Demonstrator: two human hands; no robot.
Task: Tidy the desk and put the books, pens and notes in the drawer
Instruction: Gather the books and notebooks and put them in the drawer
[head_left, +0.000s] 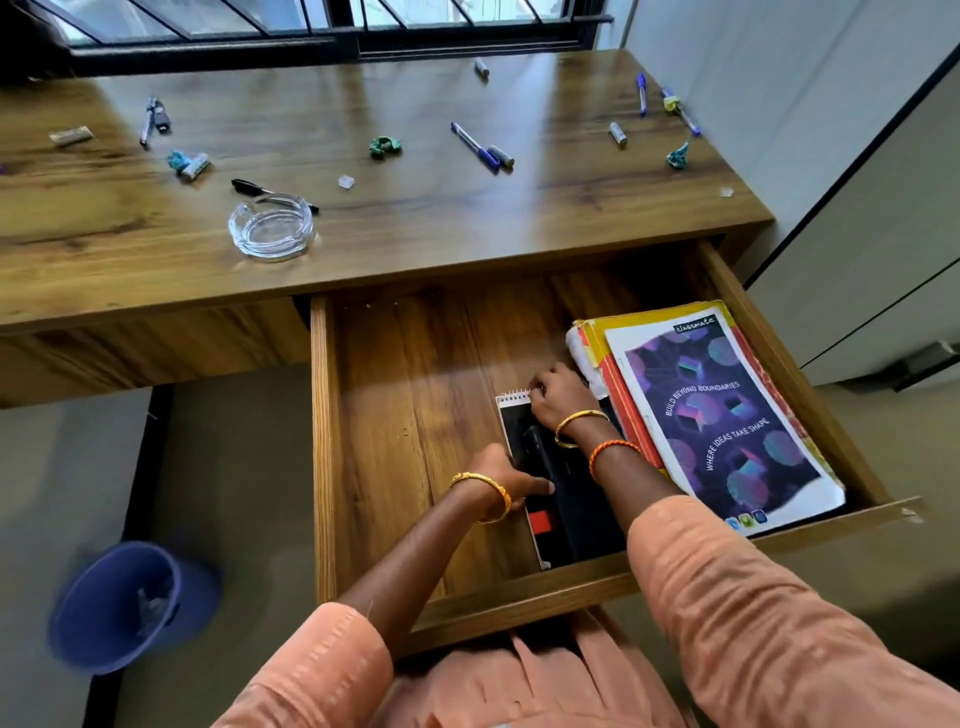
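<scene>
The wooden drawer (395, 415) stands pulled out under the desk. A stack of books with a purple-covered notebook (722, 415) on top lies at its right side. Beside it lies a black spiral notepad (563, 519) with a dark flat thing on it. My left hand (506, 470) grips the notepad's left edge, thumb on top. My right hand (558, 397) has its fingers curled at the spiral end of the notepad. On the desk top lie pens: a blue one (475, 145), a black one (260, 189) and two more at the far right (642, 93).
A glass ashtray (270, 228) sits near the desk's front edge. Crumpled green paper (384, 146) and other scraps, small markers and erasers are scattered over the desk (415, 228). A blue bin (124, 608) stands on the floor at the left. White cabinets rise at the right.
</scene>
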